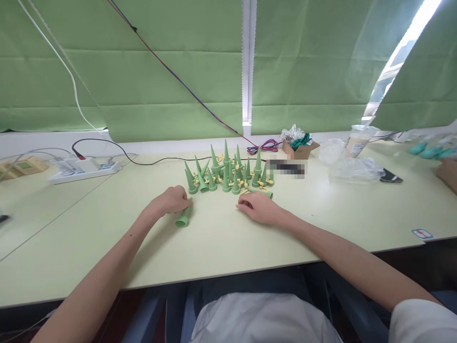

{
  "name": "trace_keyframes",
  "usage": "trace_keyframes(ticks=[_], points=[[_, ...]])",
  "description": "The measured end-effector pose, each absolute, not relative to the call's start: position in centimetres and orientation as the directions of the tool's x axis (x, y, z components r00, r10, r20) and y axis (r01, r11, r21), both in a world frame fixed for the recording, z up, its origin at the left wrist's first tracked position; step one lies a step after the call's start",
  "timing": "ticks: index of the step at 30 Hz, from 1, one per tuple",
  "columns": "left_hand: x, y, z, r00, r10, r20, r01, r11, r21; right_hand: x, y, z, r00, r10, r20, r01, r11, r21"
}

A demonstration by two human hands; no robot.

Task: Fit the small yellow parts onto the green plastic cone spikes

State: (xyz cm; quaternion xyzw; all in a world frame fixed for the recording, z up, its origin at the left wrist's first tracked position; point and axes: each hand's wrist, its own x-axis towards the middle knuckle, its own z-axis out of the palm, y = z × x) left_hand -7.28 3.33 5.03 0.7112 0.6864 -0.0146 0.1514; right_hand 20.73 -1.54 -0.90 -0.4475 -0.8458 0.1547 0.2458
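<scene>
Head view looks down on a pale green table (pixel 221 238) with a cluster of green plastic cones (pixel 226 174) standing upright near its middle. About twenty cones stand point up, packed close, too tightly bunched for an exact count, with small yellow pieces scattered among their bases. Two more cones lie on their sides: one under the left hand, one just beside the right hand at the front right edge of the cluster.

Left hand (pixel 171 202) rests on the table in front of the cluster's left end, fingers curled down around the narrow end of a lying cone (pixel 183 219), whose wide open mouth points toward the person. The grasp is loose but closed around it.

Right hand (pixel 259 208) lies knuckles up just in front of the cluster's right end, fingers bent under, fingertips at the table; whether it pinches anything I cannot tell. It touches or nearly touches the second lying cone (pixel 266 193).

Elsewhere on the table there is one white power strip (pixel 84 170) at the left, one small cardboard box (pixel 300 149) with crumpled plastic in it, one lidded drink cup (pixel 359 139), one black phone (pixel 391 177) and one clear plastic bag (pixel 352 167). Another person's hand (pixel 448 174) shows at the far right edge.
</scene>
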Motion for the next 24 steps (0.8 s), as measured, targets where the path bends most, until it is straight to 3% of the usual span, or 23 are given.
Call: trace_keyframes(ticks=[4, 7, 10, 13, 17, 24], points=[[-6.5, 2.6, 5.4, 0.186, 0.983, 0.006, 0.953, -0.182, 0.244, 20.7, -1.5, -0.7, -0.452, 0.835, 0.314, 0.672, 0.55, -0.495], [-4.8, 1.9, 6.0, 0.32, 0.926, 0.2, 0.884, -0.367, 0.288, 21.1, -1.2, -0.5, -0.351, 0.85, 0.394, 0.709, 0.516, -0.481], [-2.5, 1.4, 6.4, 0.397, 0.855, 0.334, 0.809, -0.498, 0.312, 21.9, -0.6, -0.3, -0.221, 0.861, 0.459, 0.8, 0.429, -0.42], [-0.7, 1.3, 5.6, 0.417, 0.779, 0.468, 0.721, -0.597, 0.351, 22.7, -0.2, 0.0, -0.189, 0.879, 0.438, 0.884, 0.347, -0.313], [0.1, 1.5, 3.4, 0.368, 0.784, 0.5, 0.644, -0.603, 0.471, 23.1, -0.2, 0.2, -0.241, 0.905, 0.35, 0.93, 0.318, -0.182], [0.1, 1.1, 1.2, 0.38, 0.842, 0.384, 0.586, -0.54, 0.604, 23.1, -0.2, 0.0, -0.213, 0.941, 0.262, 0.958, 0.253, -0.133]])
